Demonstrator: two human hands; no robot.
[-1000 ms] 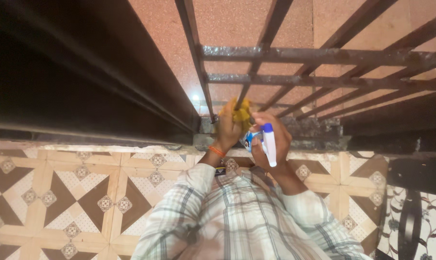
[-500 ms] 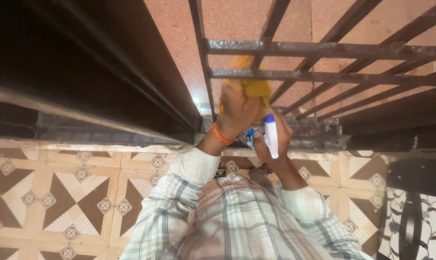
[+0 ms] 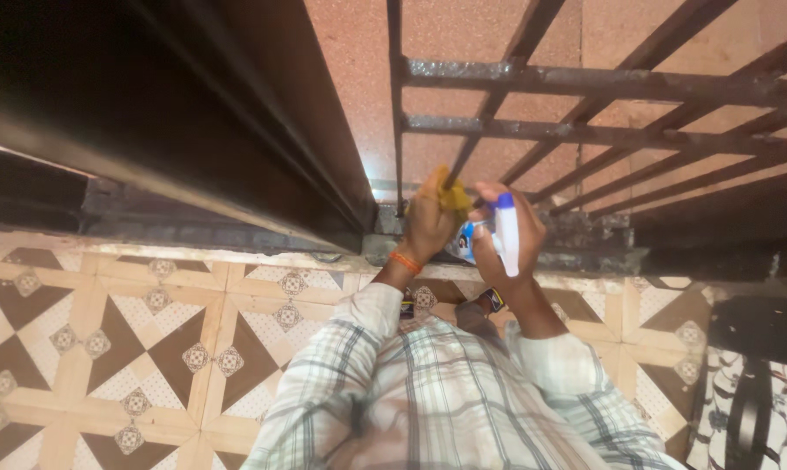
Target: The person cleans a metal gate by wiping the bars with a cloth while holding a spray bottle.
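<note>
My left hand (image 3: 428, 222) grips a yellow cloth (image 3: 454, 196) and presses it around the lower part of a dark vertical bar of the metal grille (image 3: 585, 83). An orange band circles that wrist. My right hand (image 3: 511, 239) holds a spray bottle (image 3: 502, 235) with a white and blue head, close beside the left hand at the foot of the grille. Both sleeves are pale plaid.
The rusty grille stands on a dark stone sill (image 3: 585, 239) over a reddish speckled floor (image 3: 358, 70). A dark door frame (image 3: 193, 113) runs along the left. Patterned brown and cream tiles (image 3: 150, 339) lie underfoot, and a floral-patterned surface (image 3: 759, 400) shows at bottom right.
My left hand has slid the yellow cloth back down the bar from near the lower crossbar to its base. The view has shifted slightly; the spray bottle stays in my right hand.
</note>
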